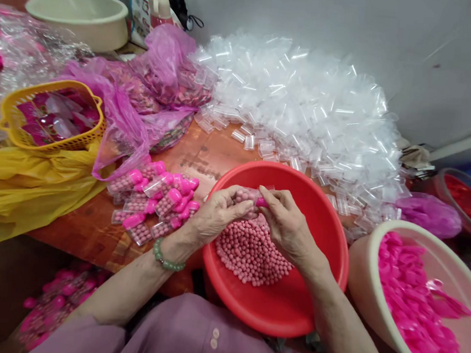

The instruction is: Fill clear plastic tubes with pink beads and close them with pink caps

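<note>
Above a red basin (pixel 332 252) that holds a heap of pink beads (pixel 253 250), my two hands meet at one small clear container (pixel 247 196) filled with pink beads. My left hand (pixel 219 214) has its fingers wrapped round the container's body. My right hand (pixel 285 220) pinches a bright pink cap (pixel 261 202) at the container's right end. Left of the basin lies a pile of bead-filled containers with pink caps (pixel 170 201). A green bead bracelet circles my left wrist.
Clear empty containers (pixel 300 105) form a large heap behind the basin. A cream tub (pixel 367 256) with pink caps stands at right. A yellow basket (pixel 51 145), yellow bag (pixel 30 184), purple bags (pixel 168 53) and cream basin (pixel 103 33) are at left.
</note>
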Motion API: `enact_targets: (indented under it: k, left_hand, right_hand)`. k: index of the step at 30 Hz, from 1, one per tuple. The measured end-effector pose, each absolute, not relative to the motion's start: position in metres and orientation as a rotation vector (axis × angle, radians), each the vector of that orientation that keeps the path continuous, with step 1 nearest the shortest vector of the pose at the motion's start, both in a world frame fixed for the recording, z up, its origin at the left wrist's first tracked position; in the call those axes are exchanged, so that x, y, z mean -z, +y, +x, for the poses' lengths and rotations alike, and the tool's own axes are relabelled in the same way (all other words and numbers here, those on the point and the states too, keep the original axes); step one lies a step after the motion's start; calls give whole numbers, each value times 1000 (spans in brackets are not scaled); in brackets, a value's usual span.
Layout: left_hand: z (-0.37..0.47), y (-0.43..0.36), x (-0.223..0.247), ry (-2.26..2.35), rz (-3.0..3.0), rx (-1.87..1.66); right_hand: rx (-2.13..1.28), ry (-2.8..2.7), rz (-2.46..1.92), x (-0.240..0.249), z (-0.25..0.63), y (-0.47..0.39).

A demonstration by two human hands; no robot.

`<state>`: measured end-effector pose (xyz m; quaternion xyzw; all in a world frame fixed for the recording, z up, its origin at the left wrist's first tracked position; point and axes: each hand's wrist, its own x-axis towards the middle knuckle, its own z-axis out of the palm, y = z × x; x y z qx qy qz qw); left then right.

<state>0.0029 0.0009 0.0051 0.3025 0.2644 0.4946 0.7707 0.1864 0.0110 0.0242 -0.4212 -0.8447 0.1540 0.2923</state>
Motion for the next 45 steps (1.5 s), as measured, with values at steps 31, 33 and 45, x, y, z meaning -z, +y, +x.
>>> enact_targets:
  k: [31,33,45]
  left_hand:
    - [11,-4,-8,715,1117,-936]
    - [10,-5,-5,726,1192,-929]
    - [8,-1,-8,655,1035,-877]
  right_hand:
    - [-689,-1872,-1075,-42,175,8]
    - [-670,-1926,-1074,-43,177,9]
    - [-59,-2467,-1030,-30,175,3]
